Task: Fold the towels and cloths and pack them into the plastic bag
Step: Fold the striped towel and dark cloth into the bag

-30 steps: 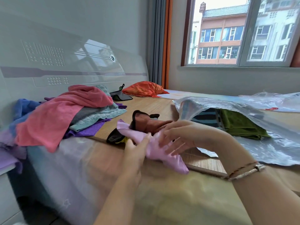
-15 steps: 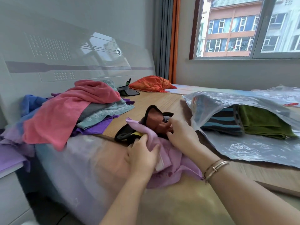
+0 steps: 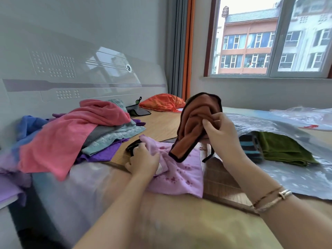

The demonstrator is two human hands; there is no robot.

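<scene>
Now the right hand (image 3: 221, 133) pinches a brown cloth (image 3: 195, 123) aloft; the left hand (image 3: 143, 159) clutches a lilac towel (image 3: 181, 172)

Bright daylight enters through the window (image 3: 269, 42); glare streaks the headboard (image 3: 100, 62); the lower edge is blurred; wide-angle bending shows.

A pale glossy headboard (image 3: 75, 78) spans nine to eleven o'clock under a grey wall (image 3: 107, 20), grey and orange curtains (image 3: 180, 49) hang at twelve, and a daylit window (image 3: 269, 38) at one o'clock frames apartment blocks (image 3: 249, 42).
</scene>
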